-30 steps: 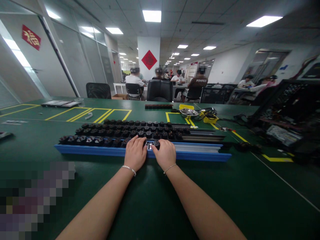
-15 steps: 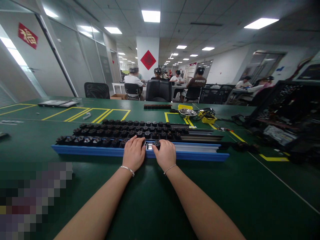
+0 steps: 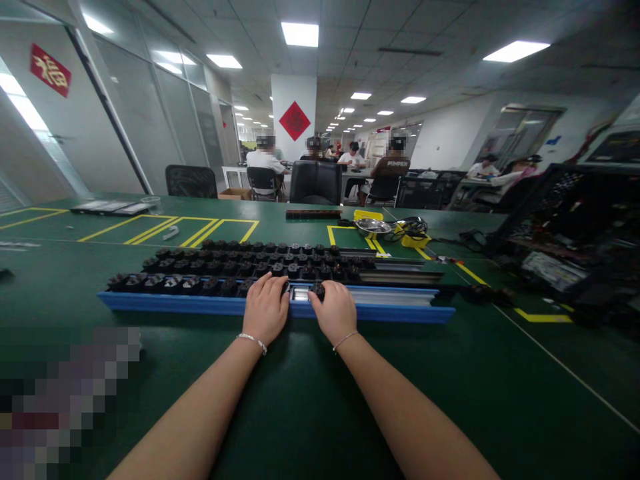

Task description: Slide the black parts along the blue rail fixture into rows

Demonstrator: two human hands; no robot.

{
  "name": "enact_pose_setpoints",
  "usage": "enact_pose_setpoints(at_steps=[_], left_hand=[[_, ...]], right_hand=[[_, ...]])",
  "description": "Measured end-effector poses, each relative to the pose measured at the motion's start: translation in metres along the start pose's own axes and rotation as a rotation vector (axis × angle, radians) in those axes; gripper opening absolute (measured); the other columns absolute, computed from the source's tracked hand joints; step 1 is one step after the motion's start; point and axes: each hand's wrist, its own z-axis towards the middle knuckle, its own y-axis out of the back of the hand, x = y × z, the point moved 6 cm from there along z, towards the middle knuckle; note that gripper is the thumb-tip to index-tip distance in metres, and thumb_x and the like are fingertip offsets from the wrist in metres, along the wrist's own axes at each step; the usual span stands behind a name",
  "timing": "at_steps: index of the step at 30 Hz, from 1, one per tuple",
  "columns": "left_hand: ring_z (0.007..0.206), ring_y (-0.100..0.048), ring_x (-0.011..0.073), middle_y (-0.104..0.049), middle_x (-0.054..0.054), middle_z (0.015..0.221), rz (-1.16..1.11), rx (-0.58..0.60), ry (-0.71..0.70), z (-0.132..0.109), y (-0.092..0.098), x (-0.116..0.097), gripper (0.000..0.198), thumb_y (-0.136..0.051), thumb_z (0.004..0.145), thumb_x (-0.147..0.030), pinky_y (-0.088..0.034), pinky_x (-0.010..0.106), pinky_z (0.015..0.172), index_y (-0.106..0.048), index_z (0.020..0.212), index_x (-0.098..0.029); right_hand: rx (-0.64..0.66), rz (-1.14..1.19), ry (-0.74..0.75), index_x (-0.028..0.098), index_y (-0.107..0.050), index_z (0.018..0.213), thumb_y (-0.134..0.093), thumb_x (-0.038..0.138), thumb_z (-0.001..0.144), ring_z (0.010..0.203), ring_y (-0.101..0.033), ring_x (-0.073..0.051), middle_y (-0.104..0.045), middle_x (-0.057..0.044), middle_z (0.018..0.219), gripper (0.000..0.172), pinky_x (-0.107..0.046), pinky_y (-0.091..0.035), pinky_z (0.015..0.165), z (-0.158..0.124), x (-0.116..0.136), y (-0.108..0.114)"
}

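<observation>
A long blue rail [image 3: 390, 313] with a silvery channel lies across the table in front of me. Black socket-like modules [image 3: 210, 287] fill its left part in a row. My left hand [image 3: 265, 312] is closed over a module at the right end of that row, and its fingers hide most of it. Across a short gap of bare channel, my right hand [image 3: 338, 313] grips another black module [image 3: 318, 289] between thumb and fingers, in or just above the channel. To the right of this hand the channel shows without modules.
Behind the blue rail lie more dark rails [image 3: 400, 277] lined with black modules. A metal bowl [image 3: 373, 227], a yellow container [image 3: 414, 239] and black cables stand farther back. Dark equipment [image 3: 565, 233] rises at the right. People sit at tables beyond the black chair [image 3: 316, 182].
My right hand has shifted slightly right with its module, widening the gap between the two hands. The left hand stays at the row's end. The view has turned a little.
</observation>
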Motion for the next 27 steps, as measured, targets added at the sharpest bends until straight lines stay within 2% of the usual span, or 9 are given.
enact_pose_setpoints(at_steps=[10, 16, 27], left_hand=[[0.124, -0.042, 0.0256, -0.061, 0.009, 0.118, 0.001, -0.011, -0.009, -0.001, -0.001, 0.001, 0.036, -0.04, 0.088, -0.029, -0.032, 0.042, 0.104, -0.054, 0.119, -0.016], [0.124, -0.042, 0.0257, -0.061, 0.008, 0.119, 0.003, -0.01, -0.005, -0.001, -0.001, 0.002, 0.036, -0.039, 0.088, -0.029, -0.032, 0.043, 0.103, -0.054, 0.119, -0.017], [0.123, -0.043, 0.0253, -0.062, 0.009, 0.118, -0.004, -0.021, -0.004, -0.001, 0.0, 0.001, 0.036, -0.039, 0.088, -0.029, -0.033, 0.043, 0.103, -0.056, 0.118, -0.018]], right_hand=[[-0.062, 0.0, 0.02, 0.014, -0.061, 0.093, -0.054, 0.038, 0.082, 0.096, -0.053, -0.024, -0.064, -0.011, 0.098, 0.027, -0.034, -0.037, 0.086, -0.002, -0.002, -0.001], [-0.121, -0.003, 0.022, 0.013, -0.06, 0.095, -0.053, 0.038, 0.083, 0.098, -0.053, -0.024, -0.064, -0.012, 0.1, 0.028, -0.037, -0.032, 0.093, -0.005, -0.004, 0.0], [-0.137, -0.011, -0.011, 0.013, -0.06, 0.097, -0.051, 0.038, 0.084, 0.098, -0.053, -0.024, -0.065, -0.012, 0.101, 0.03, -0.037, -0.031, 0.094, -0.007, -0.013, 0.005]])
